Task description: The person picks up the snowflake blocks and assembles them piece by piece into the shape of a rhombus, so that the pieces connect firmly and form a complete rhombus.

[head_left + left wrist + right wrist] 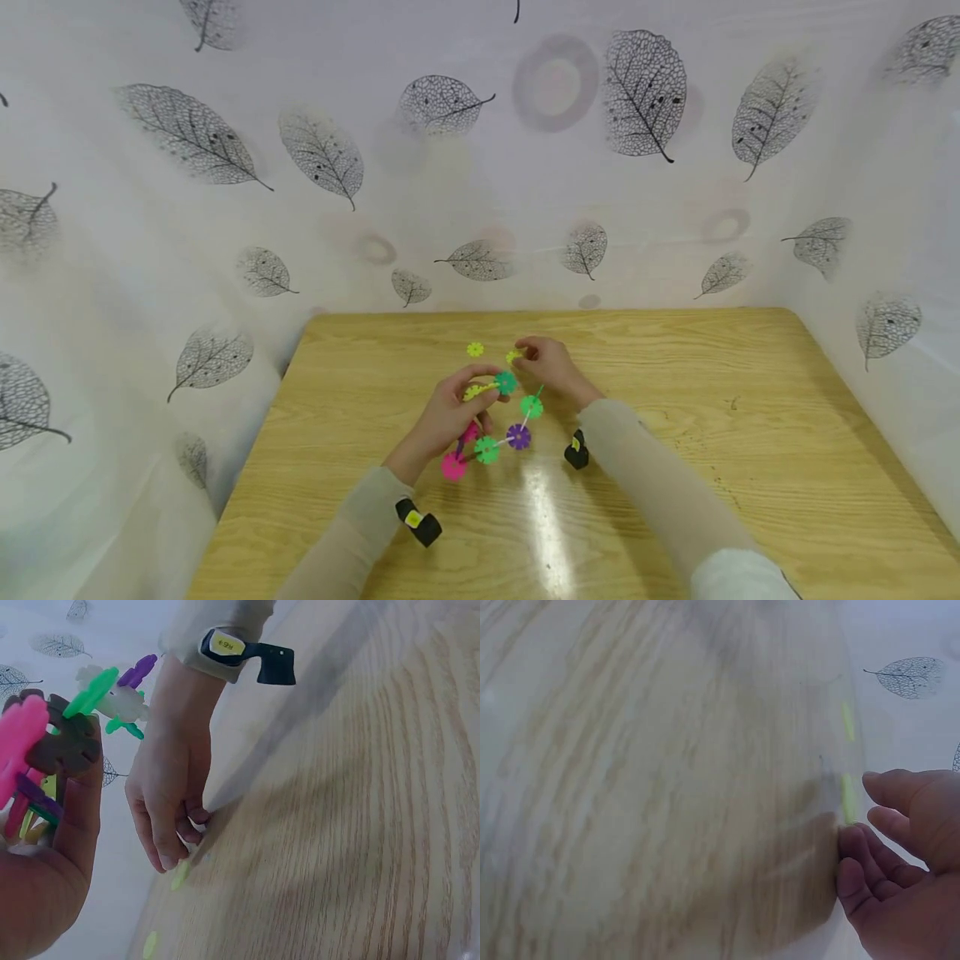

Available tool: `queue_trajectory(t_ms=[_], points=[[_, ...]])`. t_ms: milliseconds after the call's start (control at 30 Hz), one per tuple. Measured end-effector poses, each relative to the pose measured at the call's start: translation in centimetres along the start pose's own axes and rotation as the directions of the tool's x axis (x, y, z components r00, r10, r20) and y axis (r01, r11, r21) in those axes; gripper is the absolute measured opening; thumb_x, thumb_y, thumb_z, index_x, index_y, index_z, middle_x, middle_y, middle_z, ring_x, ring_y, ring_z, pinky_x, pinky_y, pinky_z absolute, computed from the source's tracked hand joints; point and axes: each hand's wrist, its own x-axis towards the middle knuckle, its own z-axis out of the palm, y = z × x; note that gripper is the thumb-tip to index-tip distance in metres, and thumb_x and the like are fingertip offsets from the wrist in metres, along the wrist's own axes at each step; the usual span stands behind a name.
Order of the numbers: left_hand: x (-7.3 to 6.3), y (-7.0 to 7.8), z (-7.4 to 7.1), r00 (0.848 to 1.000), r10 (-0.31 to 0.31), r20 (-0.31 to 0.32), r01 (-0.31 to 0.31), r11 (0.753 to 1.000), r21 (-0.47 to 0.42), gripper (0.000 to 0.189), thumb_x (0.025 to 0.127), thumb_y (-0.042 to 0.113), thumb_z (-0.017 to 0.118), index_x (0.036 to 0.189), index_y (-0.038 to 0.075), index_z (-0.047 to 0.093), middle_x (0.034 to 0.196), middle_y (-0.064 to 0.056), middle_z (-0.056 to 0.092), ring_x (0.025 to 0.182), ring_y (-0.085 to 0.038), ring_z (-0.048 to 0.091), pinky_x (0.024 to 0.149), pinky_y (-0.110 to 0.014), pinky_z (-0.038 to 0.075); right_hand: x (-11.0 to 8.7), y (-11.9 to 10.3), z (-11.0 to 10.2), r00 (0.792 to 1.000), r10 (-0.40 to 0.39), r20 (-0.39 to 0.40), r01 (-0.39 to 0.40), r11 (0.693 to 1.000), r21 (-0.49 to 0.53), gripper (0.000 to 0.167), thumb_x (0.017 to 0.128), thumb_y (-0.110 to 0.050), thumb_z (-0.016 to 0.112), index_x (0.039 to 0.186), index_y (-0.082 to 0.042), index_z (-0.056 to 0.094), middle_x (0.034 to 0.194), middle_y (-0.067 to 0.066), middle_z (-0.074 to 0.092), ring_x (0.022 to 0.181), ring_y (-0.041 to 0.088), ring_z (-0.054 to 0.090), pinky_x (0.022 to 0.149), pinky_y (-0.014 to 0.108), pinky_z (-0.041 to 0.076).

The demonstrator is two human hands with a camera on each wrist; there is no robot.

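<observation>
My left hand (pixel 448 410) grips a curved chain of interlocking plastic flower discs, with a pink disc (pixel 453 467), a purple disc (pixel 518 437) and several green, yellow and other discs. The left wrist view shows the thumb behind the chain's dark disc (pixel 64 742), with part of the chain cut off by the frame. Over the far part of the table, my right hand (pixel 553 367) reaches down with its fingertips right at a loose yellow disc (pixel 512 357). In the right wrist view, thumb and fingers stand apart around that yellow disc (pixel 847 799).
A second loose yellow disc (pixel 476 349) lies on the wooden table (pixel 750 400), left of the first. Behind the table's far edge hangs a pale curtain (pixel 495 192) printed with leaves. Black wrist mounts (pixel 576 450) sit on both sleeves.
</observation>
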Motion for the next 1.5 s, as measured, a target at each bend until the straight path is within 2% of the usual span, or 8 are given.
queue_trajectory(t_ms=[133,367,667,833,933,1067,1233,1500], points=[[0.0,-0.1,-0.1,1.000,0.007,0.004,-0.007,1.000,-0.012,0.036,0.108,0.009,0.059,0.143,0.002,0.056,0.107,-0.013,0.077,0.054,-0.012,0.064,0.048,-0.020,0.053,0.0,0.0,0.3,1.000,0.028,0.008,-0.028,1.000,-0.004,0.041,0.098,-0.013,0.071,0.134,0.006,0.067,0.092,0.011,0.066,0.082,0.019,0.058,0.075,0.029,0.053],[0.0,0.1,-0.1,1.000,-0.015,-0.012,0.015,1.000,-0.017,0.036,0.108,0.007,0.058,0.143,0.003,0.057,0.112,-0.024,0.075,0.054,-0.010,0.064,0.049,-0.019,0.053,0.1,0.1,0.3,1.000,-0.008,0.003,0.008,0.998,-0.067,0.037,0.096,-0.009,0.072,0.128,0.009,0.069,0.078,0.008,0.060,0.069,0.016,0.049,0.064,0.026,0.044],[0.1,-0.1,-0.3,1.000,-0.007,-0.027,0.007,1.000,0.002,0.035,0.108,0.008,0.059,0.143,0.005,0.058,0.112,-0.023,0.075,0.054,-0.010,0.064,0.049,-0.019,0.053,-0.4,0.0,0.3,0.998,0.054,-0.023,-0.053,0.998,0.029,0.026,0.090,-0.005,0.071,0.115,0.001,0.066,0.100,0.013,0.064,0.092,0.025,0.058,0.082,0.036,0.053],[0.2,0.0,-0.4,0.999,-0.009,-0.042,0.009,1.000,0.006,0.035,0.108,0.009,0.059,0.143,0.005,0.058,0.117,-0.036,0.070,0.053,-0.010,0.064,0.045,-0.019,0.048,-0.7,-0.3,-0.2,0.998,0.064,-0.003,-0.063,0.991,0.116,0.022,0.093,-0.001,0.067,0.114,0.004,0.067,0.105,0.018,0.069,0.098,0.029,0.064,0.090,0.040,0.059],[0.3,0.0,-0.5,0.999,-0.016,-0.050,0.016,1.000,0.004,0.035,0.108,0.008,0.059,0.142,0.006,0.059,0.121,-0.042,0.066,0.053,-0.009,0.064,0.043,-0.018,0.046,-0.8,-0.7,-0.7,0.999,0.043,-0.004,-0.042,0.993,0.107,0.022,0.095,-0.003,0.068,0.115,0.006,0.071,0.106,0.021,0.073,0.101,0.032,0.069,0.093,0.043,0.061],[0.4,0.0,-0.7,0.998,-0.037,-0.054,0.038,0.999,0.009,0.035,0.108,0.008,0.059,0.143,0.006,0.059,0.122,-0.042,0.066,0.053,-0.009,0.064,0.044,-0.016,0.046,-1.1,-1.1,-1.5,1.000,0.013,0.004,-0.013,0.996,0.090,0.023,0.100,-0.009,0.068,0.118,0.004,0.073,0.110,0.020,0.076,0.101,0.030,0.071,0.088,0.037,0.062],[0.6,-0.1,-0.9,0.996,-0.061,-0.066,0.063,0.997,0.040,0.036,0.108,0.011,0.059,0.144,0.008,0.058,0.123,-0.037,0.069,0.055,-0.008,0.065,0.042,-0.015,0.044,-2.0,-2.0,-3.0,1.000,-0.009,0.029,0.004,0.987,0.163,0.026,0.104,-0.015,0.066,0.123,0.004,0.071,0.109,0.020,0.076,0.093,0.024,0.071,0.078,0.027,0.060],[0.8,0.1,-1.1,0.993,-0.078,-0.086,0.080,0.996,0.026,0.036,0.109,0.012,0.058,0.145,0.006,0.058,0.124,-0.041,0.066,0.054,-0.008,0.065,0.040,-0.015,0.041,-3.1,-2.9,-4.2,0.995,-0.079,0.057,0.064,0.970,0.236,0.028,0.106,-0.019,0.065,0.125,0.001,0.071,0.112,0.028,0.073,0.092,0.025,0.072,0.079,0.024,0.058]])
